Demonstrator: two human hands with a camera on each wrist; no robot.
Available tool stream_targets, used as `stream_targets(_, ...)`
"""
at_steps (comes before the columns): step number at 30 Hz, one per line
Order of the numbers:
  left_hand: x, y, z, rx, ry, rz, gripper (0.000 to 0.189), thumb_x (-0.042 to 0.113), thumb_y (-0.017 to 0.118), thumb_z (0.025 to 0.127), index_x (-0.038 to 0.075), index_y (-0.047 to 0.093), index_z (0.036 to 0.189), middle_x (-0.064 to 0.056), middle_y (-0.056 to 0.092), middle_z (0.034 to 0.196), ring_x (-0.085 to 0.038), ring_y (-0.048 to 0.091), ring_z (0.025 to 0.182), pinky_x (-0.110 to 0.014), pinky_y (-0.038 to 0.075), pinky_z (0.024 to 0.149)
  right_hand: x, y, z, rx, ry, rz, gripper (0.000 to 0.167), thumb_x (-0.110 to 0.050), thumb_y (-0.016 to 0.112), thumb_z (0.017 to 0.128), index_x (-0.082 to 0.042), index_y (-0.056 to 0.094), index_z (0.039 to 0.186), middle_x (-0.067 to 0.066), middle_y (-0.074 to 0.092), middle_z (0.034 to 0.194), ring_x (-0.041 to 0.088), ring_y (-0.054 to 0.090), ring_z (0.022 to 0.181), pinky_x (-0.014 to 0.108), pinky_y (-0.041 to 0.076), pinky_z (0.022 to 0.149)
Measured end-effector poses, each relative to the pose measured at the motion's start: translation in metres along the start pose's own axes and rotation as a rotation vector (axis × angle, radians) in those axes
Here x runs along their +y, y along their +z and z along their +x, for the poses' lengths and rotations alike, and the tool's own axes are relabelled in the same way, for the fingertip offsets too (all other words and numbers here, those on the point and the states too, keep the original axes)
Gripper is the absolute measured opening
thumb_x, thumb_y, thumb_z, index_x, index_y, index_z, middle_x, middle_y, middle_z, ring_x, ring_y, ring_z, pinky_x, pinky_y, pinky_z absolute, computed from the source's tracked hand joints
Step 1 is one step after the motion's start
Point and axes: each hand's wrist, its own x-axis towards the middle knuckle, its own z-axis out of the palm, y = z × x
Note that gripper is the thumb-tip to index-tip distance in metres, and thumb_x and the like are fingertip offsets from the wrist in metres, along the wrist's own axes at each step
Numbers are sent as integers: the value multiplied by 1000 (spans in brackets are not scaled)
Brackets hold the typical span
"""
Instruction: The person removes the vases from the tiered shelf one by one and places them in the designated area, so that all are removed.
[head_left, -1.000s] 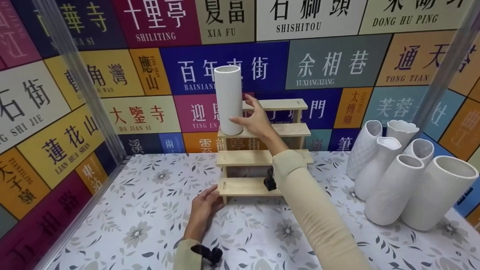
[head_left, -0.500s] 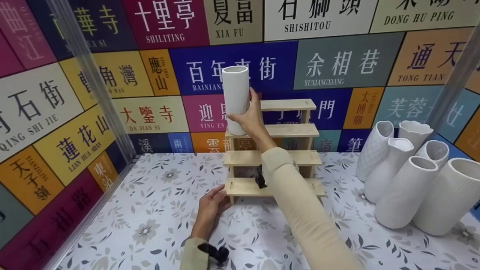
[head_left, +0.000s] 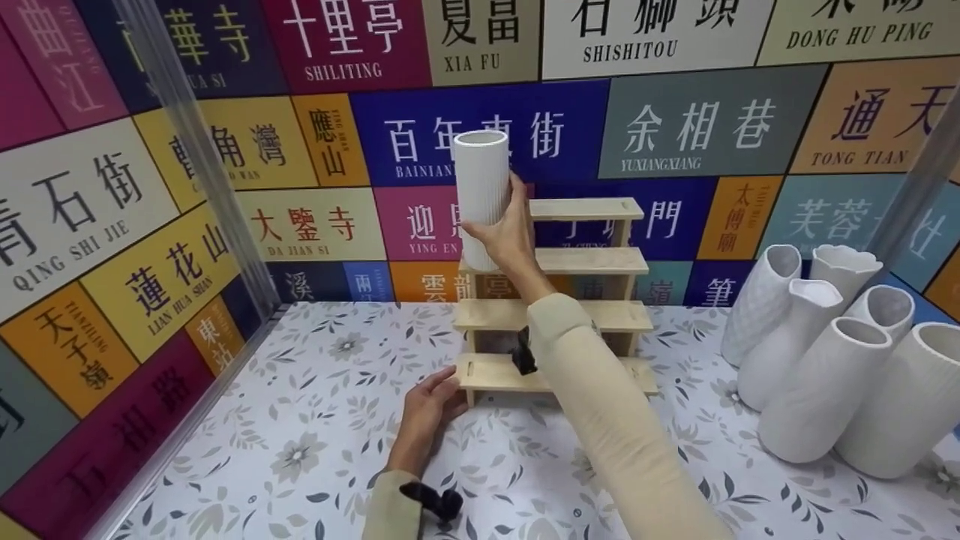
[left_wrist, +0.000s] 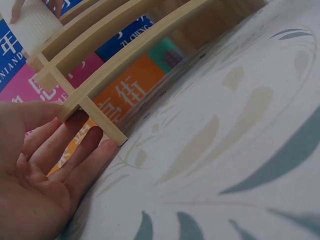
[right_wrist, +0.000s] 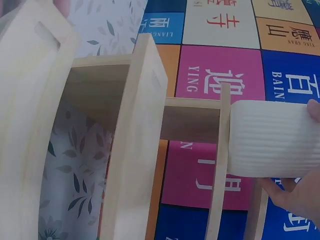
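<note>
A white ribbed cylindrical vase [head_left: 478,176] stands upright at the left end of the second-highest step of a wooden tiered stand [head_left: 619,315]. My right hand [head_left: 511,236] grips it low on its right side, thumb across the front and fingers partly hidden behind. In the right wrist view the vase [right_wrist: 267,137] has its base against the step board, fingertips on its wall. At the stand's lower left corner, my left hand [head_left: 429,409] holds the end of the bottom step. The left wrist view shows the thumb on that board [left_wrist: 72,107] and the fingers under it, by the leg.
Several white vases [head_left: 825,390] of different shapes stand in a group on the right of the table. A floral cloth [head_left: 300,420] covers the tabletop. Behind the stand rises a wall of coloured signs [head_left: 667,127], with a clear upright post [head_left: 202,165] at the left.
My right hand has drawn in closer round the vase, its fingers moving behind it. The head view has turned slightly left. My left hand stays at the stand's corner.
</note>
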Motion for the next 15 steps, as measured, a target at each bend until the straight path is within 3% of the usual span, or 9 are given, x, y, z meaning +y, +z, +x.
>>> stream_targets(7, -4, 1, 3, -5, 4, -2, 46, 19, 59, 100, 0, 53, 142, -25, 61, 136, -25, 69, 113, -35, 61, 91, 0, -20, -12, -55, -29, 51, 100, -15, 88, 73, -20, 29, 154, 9, 50, 145, 24, 53, 129, 46, 51, 106)
stream_targets(15, -2, 2, 1, 17, -6, -26, 45, 16, 59, 100, 1, 54, 142, -26, 61, 136, -24, 70, 109, -35, 62, 89, -17, -56, -32, -96, -68, 20, 102, -23, 89, 73, -24, 27, 155, 8, 48, 146, 24, 53, 130, 47, 54, 101)
